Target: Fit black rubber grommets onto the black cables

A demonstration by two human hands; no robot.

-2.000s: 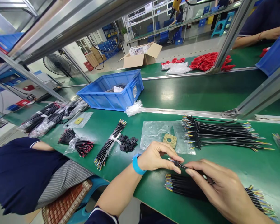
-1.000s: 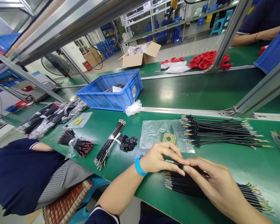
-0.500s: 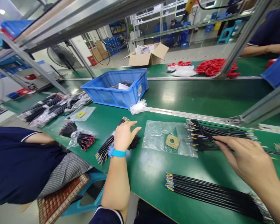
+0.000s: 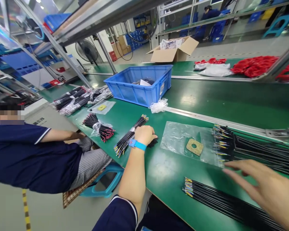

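My left hand point(image 4: 145, 134), with a blue wristband, rests curled over a small heap of black rubber parts point(image 4: 153, 142) beside a tied bundle of black cables point(image 4: 130, 135). What its fingers hold is hidden. My right hand point(image 4: 262, 187) hovers with fingers stretched out and empty, between a row of black cables with coloured wire ends point(image 4: 221, 202) at the near edge and a wider pile of the same cables point(image 4: 255, 149) farther back.
A clear bag with a tan square gasket point(image 4: 194, 147) lies mid-table. A blue crate point(image 4: 141, 84) stands behind, a crumpled plastic bag point(image 4: 159, 105) beside it. More bagged cables point(image 4: 74, 98) lie left. A seated person in navy point(image 4: 36, 154) is at my left.
Both hands left the cable they worked on together. My left hand went left to the black rubber parts; my right hand went right toward the far cable pile, then drew back a little.
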